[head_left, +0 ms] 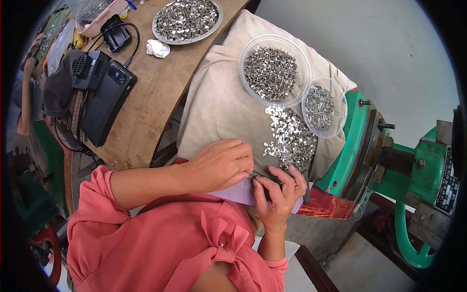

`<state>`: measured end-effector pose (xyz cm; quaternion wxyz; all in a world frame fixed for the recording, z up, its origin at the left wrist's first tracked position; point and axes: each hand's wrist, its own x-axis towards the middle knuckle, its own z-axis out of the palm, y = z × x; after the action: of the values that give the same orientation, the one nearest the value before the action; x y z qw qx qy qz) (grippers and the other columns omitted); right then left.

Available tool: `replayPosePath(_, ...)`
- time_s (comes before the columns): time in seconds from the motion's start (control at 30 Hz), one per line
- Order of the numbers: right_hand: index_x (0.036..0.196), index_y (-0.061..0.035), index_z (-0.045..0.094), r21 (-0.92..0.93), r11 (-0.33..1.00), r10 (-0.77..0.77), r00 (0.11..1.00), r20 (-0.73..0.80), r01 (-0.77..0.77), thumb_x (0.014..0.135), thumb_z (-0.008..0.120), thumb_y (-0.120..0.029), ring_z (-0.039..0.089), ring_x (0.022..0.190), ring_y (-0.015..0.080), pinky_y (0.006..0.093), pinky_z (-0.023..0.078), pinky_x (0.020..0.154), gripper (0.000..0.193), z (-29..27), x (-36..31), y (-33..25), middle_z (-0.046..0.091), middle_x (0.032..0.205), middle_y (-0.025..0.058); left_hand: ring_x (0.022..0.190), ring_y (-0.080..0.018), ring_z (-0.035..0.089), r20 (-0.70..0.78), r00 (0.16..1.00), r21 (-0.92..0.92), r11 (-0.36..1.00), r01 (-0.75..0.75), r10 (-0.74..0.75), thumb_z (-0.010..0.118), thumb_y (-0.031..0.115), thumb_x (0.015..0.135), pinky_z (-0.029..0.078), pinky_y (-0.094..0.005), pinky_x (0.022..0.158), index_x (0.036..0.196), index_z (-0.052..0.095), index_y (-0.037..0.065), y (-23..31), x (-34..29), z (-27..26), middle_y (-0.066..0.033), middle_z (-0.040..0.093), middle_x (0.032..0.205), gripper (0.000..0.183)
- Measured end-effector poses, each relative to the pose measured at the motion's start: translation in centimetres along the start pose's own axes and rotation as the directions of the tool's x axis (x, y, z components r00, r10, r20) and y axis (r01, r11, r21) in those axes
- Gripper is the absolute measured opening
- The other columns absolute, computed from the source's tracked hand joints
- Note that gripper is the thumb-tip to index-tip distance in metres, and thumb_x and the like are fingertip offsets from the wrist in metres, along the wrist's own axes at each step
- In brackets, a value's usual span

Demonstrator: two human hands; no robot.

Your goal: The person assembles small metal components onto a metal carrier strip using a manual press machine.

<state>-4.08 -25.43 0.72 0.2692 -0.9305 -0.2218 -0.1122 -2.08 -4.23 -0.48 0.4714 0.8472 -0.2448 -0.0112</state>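
Fingers of the left hand (219, 163) are drawn together in a close pinch at the end of a narrow dark bar (265, 175), though whether a small piece sits between the tips cannot be told; those of the right hand (275, 200) are loosely curled and parted over the same bar, their grip on it unclear. It lies beside the lilac pad (238, 193). Just beyond the right hand, small metal pieces (291, 138) are heaped on the beige cloth (206, 100), near a large clear tub (272, 41) and a smaller tub (341, 104). Each piece looks light, stiff and smooth enough to slip, so a fingertip pinch across opposite edges should suit; the bar seems rigid, best steadied along its sides.
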Motion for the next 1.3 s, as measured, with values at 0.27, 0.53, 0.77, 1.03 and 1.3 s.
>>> replayPosePath(0.27, 0.091, -0.0179, 0.077, -0.021, 1.0, 0.018, 0.999, -0.029, -0.019, 0.075, 0.081, -0.013, 0.046, 0.122, 0.0312, 0.0444, 0.033, 0.104, 0.017, 0.2, 2.0, 1.1, 0.066, 0.111, 0.0005, 0.089, -0.0268, 0.056, 0.01, 1.0, -0.003, 1.0, -0.014, 0.014, 0.073, 0.011, 0.077, 0.048, -0.0389, 0.078, 0.089, 0.06, 0.006, 0.2, 0.2, -0.4, -0.0067, 0.054, 0.092, 0.019)
replayPosePath(0.53, 0.087, -0.0208, 0.076, -0.159, 0.983, -0.073, 0.993, 0.09, 0.087, 0.075, 0.08, -0.017, 0.046, 0.125, 0.03, 0.0483, 0.027, 0.107, 0.013, 0.5, 4.3, 1.1, 0.064, 0.115, -0.0017, 0.087, -0.0241, 0.057, -0.001, 0.993, 0.121, 0.985, -0.121, 0.122, 0.07, 0.012, 0.078, 0.049, -0.0366, 0.078, 0.085, 0.061, 0.006, 0.4, 0.4, 0.1, -0.005, 0.054, 0.092, 0.014)
replayPosePath(0.77, 0.084, -0.0172, 0.074, -0.157, 0.986, -0.042, 0.998, 0.045, 0.048, 0.073, 0.08, -0.016, 0.047, 0.124, 0.0298, 0.0484, 0.028, 0.106, 0.013, 0.8, 4.1, 1.0, 0.065, 0.113, -0.0023, 0.087, -0.0198, 0.056, 0.089, 0.967, 0.321, 0.912, -0.256, 0.24, 0.061, 0.016, 0.076, 0.048, -0.0326, 0.076, 0.082, 0.061, 0.006, 0.9, 0.8, 0.3, -0.0033, 0.055, 0.09, 0.012)
replayPosePath(1.03, 0.082, -0.016, 0.073, 0.01, 1.0, 0.03, 0.998, -0.061, -0.03, 0.071, 0.082, -0.013, 0.048, 0.122, 0.0297, 0.0465, 0.031, 0.104, 0.014, -0.5, 1.4, 1.5, 0.066, 0.107, -0.0011, 0.087, -0.0248, 0.056, 0.011, 0.995, 0.197, 0.976, -0.096, 0.096, 0.07, 0.013, 0.081, 0.047, -0.0363, 0.076, 0.088, 0.061, 0.005, 0.3, 1.8, -0.5, -0.0058, 0.056, 0.094, 0.014)
replayPosePath(1.3, 0.085, -0.0182, 0.075, 0.013, 1.0, 0.009, 1.0, 0.026, -0.01, 0.071, 0.083, -0.014, 0.047, 0.121, 0.0307, 0.0459, 0.031, 0.103, 0.016, -0.7, 0.5, 1.2, 0.066, 0.108, -0.0015, 0.089, -0.0281, 0.056, -0.071, 0.997, 0.202, 0.979, 0.038, -0.024, 0.071, 0.006, 0.081, 0.049, -0.039, 0.078, 0.089, 0.062, 0.004, -1.4, 2.2, -1.0, -0.0079, 0.057, 0.095, 0.012)
